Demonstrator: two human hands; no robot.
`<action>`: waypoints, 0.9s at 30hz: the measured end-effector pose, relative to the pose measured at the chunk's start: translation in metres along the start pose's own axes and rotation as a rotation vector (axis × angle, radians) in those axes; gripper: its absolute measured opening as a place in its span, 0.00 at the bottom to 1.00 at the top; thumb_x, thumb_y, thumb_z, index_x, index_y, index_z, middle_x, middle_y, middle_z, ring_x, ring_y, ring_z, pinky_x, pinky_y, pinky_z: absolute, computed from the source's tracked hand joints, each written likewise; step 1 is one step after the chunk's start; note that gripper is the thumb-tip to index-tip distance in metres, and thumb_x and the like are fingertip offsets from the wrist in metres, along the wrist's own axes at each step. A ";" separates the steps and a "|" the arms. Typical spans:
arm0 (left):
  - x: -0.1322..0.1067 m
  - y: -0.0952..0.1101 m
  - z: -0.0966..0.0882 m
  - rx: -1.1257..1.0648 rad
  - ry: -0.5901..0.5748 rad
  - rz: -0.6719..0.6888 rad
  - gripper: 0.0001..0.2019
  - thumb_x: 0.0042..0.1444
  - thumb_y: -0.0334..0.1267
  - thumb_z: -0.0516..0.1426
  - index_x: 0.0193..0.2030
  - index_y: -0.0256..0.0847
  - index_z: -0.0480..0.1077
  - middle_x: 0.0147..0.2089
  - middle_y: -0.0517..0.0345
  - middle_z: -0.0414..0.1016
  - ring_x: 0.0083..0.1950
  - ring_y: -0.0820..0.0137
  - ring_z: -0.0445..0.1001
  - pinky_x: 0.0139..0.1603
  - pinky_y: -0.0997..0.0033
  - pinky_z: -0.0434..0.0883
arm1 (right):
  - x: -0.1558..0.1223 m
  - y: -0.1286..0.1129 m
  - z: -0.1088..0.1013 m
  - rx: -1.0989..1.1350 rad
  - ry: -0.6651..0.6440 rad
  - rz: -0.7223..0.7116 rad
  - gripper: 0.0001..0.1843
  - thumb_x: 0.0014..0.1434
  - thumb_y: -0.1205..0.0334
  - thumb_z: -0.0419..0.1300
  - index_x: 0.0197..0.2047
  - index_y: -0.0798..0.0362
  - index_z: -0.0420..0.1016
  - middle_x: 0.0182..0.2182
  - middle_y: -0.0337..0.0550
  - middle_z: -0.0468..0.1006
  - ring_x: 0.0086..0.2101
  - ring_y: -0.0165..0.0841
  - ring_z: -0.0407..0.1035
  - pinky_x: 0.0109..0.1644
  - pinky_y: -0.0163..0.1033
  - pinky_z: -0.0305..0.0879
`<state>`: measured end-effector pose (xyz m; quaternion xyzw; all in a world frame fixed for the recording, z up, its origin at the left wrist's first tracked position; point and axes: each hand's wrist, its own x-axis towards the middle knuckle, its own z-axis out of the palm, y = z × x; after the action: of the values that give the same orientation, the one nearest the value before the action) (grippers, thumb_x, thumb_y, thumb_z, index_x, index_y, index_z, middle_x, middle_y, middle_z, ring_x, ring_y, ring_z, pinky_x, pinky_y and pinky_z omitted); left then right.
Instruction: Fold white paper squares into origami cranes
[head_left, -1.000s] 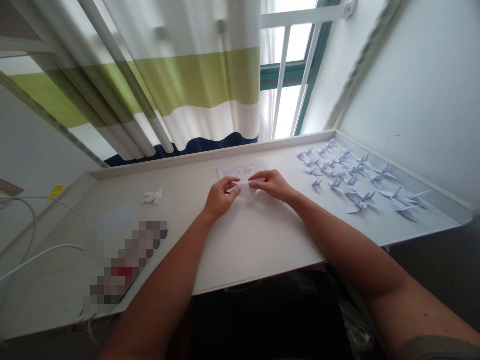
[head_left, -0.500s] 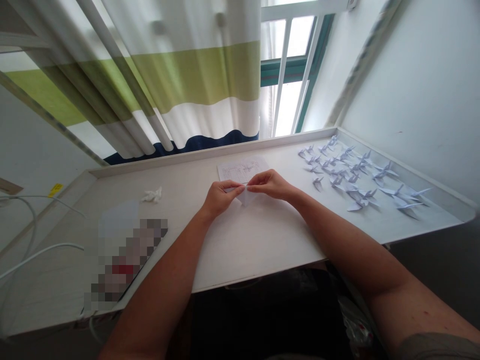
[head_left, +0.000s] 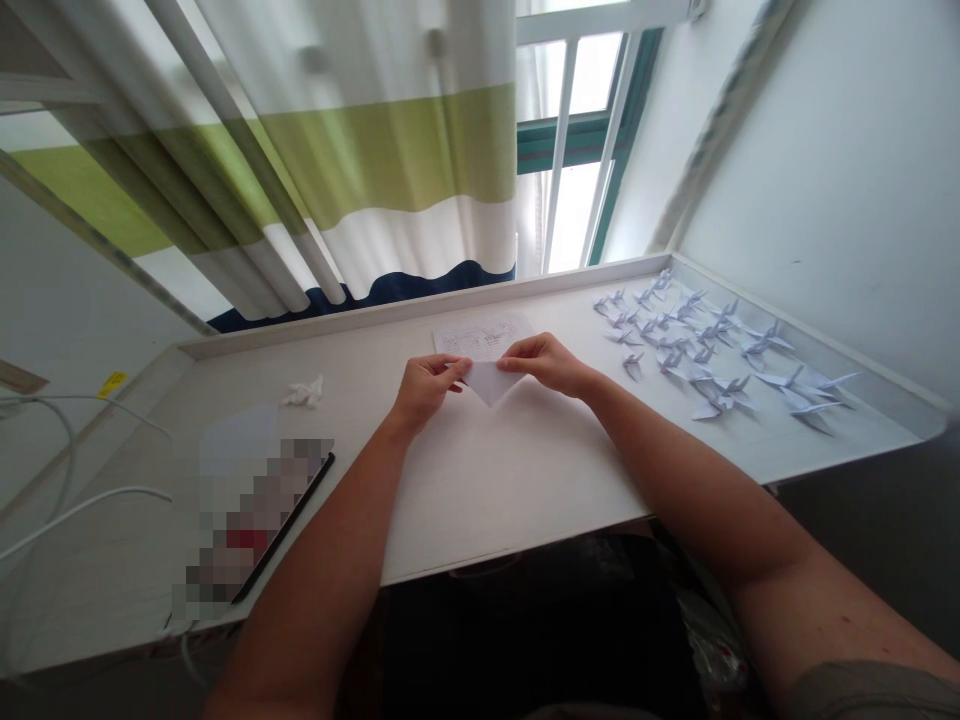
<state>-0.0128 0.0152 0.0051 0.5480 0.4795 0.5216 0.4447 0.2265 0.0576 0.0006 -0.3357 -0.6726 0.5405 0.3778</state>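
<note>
A small white folded paper point(head_left: 489, 381), triangular with its point toward me, is held just above the white desk point(head_left: 495, 480). My left hand point(head_left: 424, 385) pinches its left corner and my right hand point(head_left: 546, 362) pinches its right corner, fingers closed on the paper. Just behind the hands lies a printed sheet point(head_left: 480, 337) flat on the desk.
Many folded paper cranes point(head_left: 705, 345) stand in rows at the desk's right end, near the wall. A crumpled white scrap point(head_left: 304, 392) lies at left. A blurred flat object with a dark edge point(head_left: 255, 520) and white cables point(head_left: 67, 510) occupy the left. Striped curtain and window are behind.
My hands have drawn slightly apart, and the paper between them now shows as a wider triangle. The view shifted a little.
</note>
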 end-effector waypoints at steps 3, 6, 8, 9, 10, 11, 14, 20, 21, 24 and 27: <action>0.002 0.000 -0.002 -0.059 0.120 -0.011 0.24 0.39 0.57 0.77 0.31 0.37 0.82 0.30 0.52 0.82 0.30 0.69 0.78 0.32 0.70 0.75 | 0.002 0.000 -0.001 0.058 0.019 0.004 0.25 0.47 0.41 0.79 0.31 0.56 0.86 0.28 0.44 0.82 0.31 0.32 0.74 0.38 0.40 0.72; 0.003 0.000 -0.002 -0.121 0.182 -0.014 0.25 0.39 0.58 0.76 0.30 0.36 0.80 0.29 0.54 0.81 0.30 0.70 0.78 0.32 0.70 0.76 | 0.002 0.000 0.000 0.071 0.026 0.016 0.28 0.44 0.37 0.79 0.30 0.56 0.85 0.26 0.44 0.82 0.29 0.32 0.74 0.37 0.40 0.73; 0.004 0.000 -0.003 -0.164 0.211 -0.013 0.25 0.40 0.57 0.76 0.30 0.37 0.78 0.29 0.56 0.80 0.31 0.70 0.78 0.32 0.71 0.76 | 0.001 -0.002 0.000 0.036 0.028 0.044 0.29 0.44 0.36 0.79 0.29 0.56 0.84 0.25 0.44 0.82 0.28 0.32 0.74 0.36 0.39 0.73; 0.005 0.000 -0.003 -0.187 0.231 -0.012 0.25 0.40 0.57 0.76 0.30 0.37 0.78 0.30 0.56 0.80 0.31 0.71 0.77 0.31 0.72 0.76 | 0.000 -0.003 -0.001 0.012 0.024 0.062 0.29 0.44 0.36 0.79 0.28 0.56 0.83 0.25 0.44 0.82 0.28 0.32 0.74 0.35 0.38 0.72; 0.005 0.000 -0.004 -0.210 0.253 -0.011 0.24 0.40 0.56 0.76 0.30 0.38 0.77 0.30 0.57 0.80 0.31 0.71 0.77 0.31 0.72 0.75 | -0.001 -0.004 -0.001 -0.012 0.017 0.080 0.29 0.45 0.36 0.79 0.27 0.56 0.83 0.25 0.45 0.82 0.28 0.32 0.74 0.35 0.38 0.72; 0.006 0.001 -0.005 -0.233 0.273 -0.012 0.24 0.41 0.56 0.76 0.30 0.38 0.76 0.31 0.57 0.80 0.31 0.71 0.77 0.30 0.73 0.75 | -0.001 -0.005 -0.001 -0.029 0.010 0.092 0.29 0.45 0.36 0.79 0.27 0.56 0.83 0.24 0.45 0.82 0.28 0.32 0.75 0.35 0.38 0.72; 0.006 0.004 -0.007 -0.298 0.261 -0.044 0.25 0.43 0.57 0.75 0.32 0.39 0.75 0.34 0.56 0.80 0.33 0.69 0.79 0.30 0.72 0.76 | -0.003 -0.007 -0.001 -0.031 0.006 0.081 0.30 0.45 0.35 0.79 0.27 0.55 0.83 0.23 0.44 0.81 0.27 0.32 0.74 0.34 0.38 0.71; 0.001 0.005 0.001 -0.346 0.053 -0.162 0.25 0.55 0.59 0.69 0.44 0.36 0.78 0.44 0.48 0.83 0.40 0.61 0.84 0.36 0.65 0.81 | 0.001 -0.002 0.001 0.043 0.064 -0.002 0.33 0.45 0.31 0.77 0.28 0.55 0.81 0.25 0.43 0.81 0.27 0.31 0.74 0.35 0.39 0.73; 0.000 0.004 0.002 -0.312 0.035 -0.169 0.23 0.56 0.55 0.69 0.45 0.36 0.78 0.45 0.47 0.83 0.40 0.61 0.85 0.36 0.65 0.81 | 0.001 0.000 0.001 0.039 0.067 0.000 0.32 0.45 0.31 0.76 0.28 0.55 0.81 0.26 0.43 0.81 0.27 0.31 0.73 0.36 0.40 0.73; -0.002 0.000 0.007 -0.175 0.045 -0.149 0.15 0.59 0.46 0.68 0.45 0.35 0.79 0.42 0.49 0.83 0.38 0.63 0.85 0.35 0.69 0.79 | 0.003 0.006 0.001 -0.068 0.070 0.020 0.30 0.51 0.33 0.75 0.30 0.55 0.81 0.27 0.44 0.80 0.29 0.33 0.74 0.36 0.40 0.72; -0.003 -0.005 0.011 -0.096 0.049 -0.145 0.12 0.61 0.43 0.66 0.44 0.35 0.79 0.41 0.50 0.84 0.35 0.64 0.86 0.32 0.72 0.77 | 0.004 0.012 0.001 -0.203 0.116 -0.037 0.26 0.56 0.40 0.74 0.45 0.54 0.83 0.37 0.46 0.83 0.35 0.35 0.76 0.40 0.42 0.74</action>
<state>-0.0024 0.0125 -0.0008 0.4769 0.5030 0.5237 0.4952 0.2242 0.0629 -0.0108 -0.3906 -0.7070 0.4420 0.3902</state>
